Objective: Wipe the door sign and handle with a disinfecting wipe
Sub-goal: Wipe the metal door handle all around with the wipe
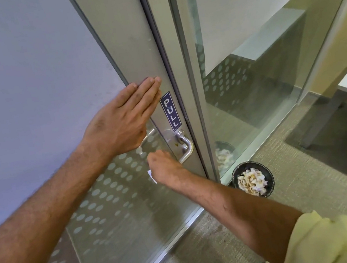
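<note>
A dark blue PULL sign (170, 111) is stuck upright on the metal door stile (127, 35). Just below it a silver lever handle (186, 146) bends down and to the left. My left hand (123, 117) lies flat on the stile and glass, fingers together, fingertips just above and left of the sign. My right hand (165, 167) is closed around the lower end of the handle. A white wipe (152, 176) is bunched in that hand, only a corner showing at its left side.
A black waste bin (253, 179) filled with crumpled used wipes stands on the carpet, right of the door's foot. The glass door panel (117, 210) has a frosted dot pattern. A fixed glass wall (265, 92) runs to the right.
</note>
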Demonstrator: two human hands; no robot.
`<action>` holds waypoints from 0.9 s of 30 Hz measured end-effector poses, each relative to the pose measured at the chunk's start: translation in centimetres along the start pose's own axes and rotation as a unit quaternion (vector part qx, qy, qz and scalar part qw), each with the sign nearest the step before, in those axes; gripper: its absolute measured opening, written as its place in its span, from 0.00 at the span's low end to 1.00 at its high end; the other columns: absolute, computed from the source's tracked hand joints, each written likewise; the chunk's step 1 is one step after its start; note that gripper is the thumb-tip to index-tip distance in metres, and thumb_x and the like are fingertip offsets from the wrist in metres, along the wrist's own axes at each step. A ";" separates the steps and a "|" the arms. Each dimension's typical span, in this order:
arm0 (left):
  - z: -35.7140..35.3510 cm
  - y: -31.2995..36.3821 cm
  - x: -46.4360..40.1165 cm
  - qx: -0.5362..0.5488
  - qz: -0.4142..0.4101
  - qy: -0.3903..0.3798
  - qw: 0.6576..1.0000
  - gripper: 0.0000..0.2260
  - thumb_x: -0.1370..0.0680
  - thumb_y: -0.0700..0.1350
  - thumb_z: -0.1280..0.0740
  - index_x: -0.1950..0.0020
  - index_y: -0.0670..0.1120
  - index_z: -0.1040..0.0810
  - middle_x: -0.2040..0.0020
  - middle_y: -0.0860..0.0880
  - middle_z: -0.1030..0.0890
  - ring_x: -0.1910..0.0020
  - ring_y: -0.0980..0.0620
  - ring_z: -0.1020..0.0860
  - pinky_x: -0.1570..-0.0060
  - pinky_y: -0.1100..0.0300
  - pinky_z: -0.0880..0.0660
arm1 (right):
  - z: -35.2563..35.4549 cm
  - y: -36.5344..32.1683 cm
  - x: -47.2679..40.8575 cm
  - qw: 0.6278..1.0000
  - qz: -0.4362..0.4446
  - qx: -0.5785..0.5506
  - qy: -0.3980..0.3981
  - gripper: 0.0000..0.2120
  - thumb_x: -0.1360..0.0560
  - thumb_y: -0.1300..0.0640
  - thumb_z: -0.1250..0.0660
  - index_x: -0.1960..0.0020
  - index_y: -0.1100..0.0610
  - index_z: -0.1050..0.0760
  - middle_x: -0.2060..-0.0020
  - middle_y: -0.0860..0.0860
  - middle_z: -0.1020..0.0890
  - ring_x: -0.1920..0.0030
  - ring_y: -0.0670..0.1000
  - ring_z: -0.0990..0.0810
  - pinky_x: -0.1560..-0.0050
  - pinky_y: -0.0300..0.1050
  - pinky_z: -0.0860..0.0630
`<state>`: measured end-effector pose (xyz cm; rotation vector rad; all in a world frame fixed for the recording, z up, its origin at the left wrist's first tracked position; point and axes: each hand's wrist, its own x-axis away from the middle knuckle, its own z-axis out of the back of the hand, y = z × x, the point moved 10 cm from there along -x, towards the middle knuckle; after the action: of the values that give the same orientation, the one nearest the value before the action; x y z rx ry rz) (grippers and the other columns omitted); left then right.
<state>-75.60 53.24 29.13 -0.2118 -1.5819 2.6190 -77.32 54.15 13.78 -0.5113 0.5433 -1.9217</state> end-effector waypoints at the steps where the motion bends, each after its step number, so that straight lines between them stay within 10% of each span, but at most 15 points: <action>1: 0.0 0.0 0.0 -0.001 -0.001 0.000 1.000 0.34 0.18 0.50 0.53 0.15 0.35 0.53 0.15 0.36 0.53 0.15 0.40 0.50 0.17 0.45 0.55 | 0.0 -0.5 0.0 1.000 0.025 0.018 -0.004 0.08 0.25 0.69 0.35 0.46 0.65 0.25 0.61 0.54 0.30 0.54 0.57 0.28 0.60 0.47 0.31; 4: 0.0 -0.1 0.0 -0.002 -0.004 -0.004 1.000 0.33 0.18 0.49 0.57 0.15 0.35 0.53 0.15 0.36 0.53 0.15 0.39 0.50 0.17 0.45 0.56 | 0.0 -1.4 1.1 0.988 0.152 0.032 -0.013 0.07 0.24 0.68 0.37 0.49 0.65 0.22 0.56 0.56 0.24 0.51 0.55 0.27 0.54 0.49 0.26; 6: 0.0 0.1 0.0 0.004 -0.006 0.003 1.000 0.33 0.18 0.49 0.58 0.15 0.35 0.51 0.15 0.36 0.53 0.15 0.40 0.49 0.17 0.45 0.55 | 2.6 -0.1 3.0 0.971 0.203 -0.049 0.116 0.08 0.23 0.62 0.37 0.51 0.60 0.18 0.57 0.54 0.18 0.54 0.51 0.24 0.53 0.45 0.25; 10: -0.3 0.0 0.1 0.007 -0.003 0.007 1.000 0.33 0.18 0.48 0.58 0.15 0.35 0.51 0.15 0.36 0.52 0.15 0.40 0.49 0.17 0.45 0.55 | 3.3 15.7 8.0 0.758 -0.160 -0.496 0.391 0.09 0.27 0.60 0.29 0.53 0.47 0.17 0.59 0.47 0.14 0.60 0.46 0.16 0.62 0.35 0.21; 12: -0.1 -0.1 0.1 0.011 -0.003 0.010 1.000 0.33 0.18 0.48 0.58 0.15 0.35 0.51 0.15 0.36 0.51 0.15 0.40 0.48 0.17 0.45 0.54 | -0.8 19.0 8.0 0.669 -0.279 -0.591 0.353 0.08 0.28 0.65 0.28 0.50 0.58 0.18 0.58 0.52 0.14 0.57 0.52 0.15 0.59 0.39 0.19; 16: 0.1 0.1 0.1 0.015 -0.007 0.017 1.000 0.33 0.18 0.48 0.54 0.15 0.35 0.49 0.15 0.36 0.49 0.15 0.40 0.46 0.17 0.46 0.49 | -5.6 17.5 3.7 0.608 -0.308 -0.688 0.250 0.10 0.28 0.71 0.30 0.48 0.73 0.23 0.62 0.56 0.20 0.62 0.52 0.22 0.66 0.36 0.22; 27: 0.0 0.1 0.0 0.012 -0.003 0.019 1.000 0.32 0.18 0.46 0.57 0.15 0.35 0.47 0.15 0.37 0.47 0.16 0.41 0.45 0.17 0.46 0.49 | -8.3 14.2 -0.7 0.437 -0.266 -0.828 0.230 0.06 0.28 0.68 0.28 0.58 0.58 0.17 0.66 0.51 0.15 0.70 0.48 0.18 0.68 0.38 0.21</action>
<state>-75.56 53.21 29.02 -0.2538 -1.5364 2.6109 -71.47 50.74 -1.26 -1.4462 3.0126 -1.2742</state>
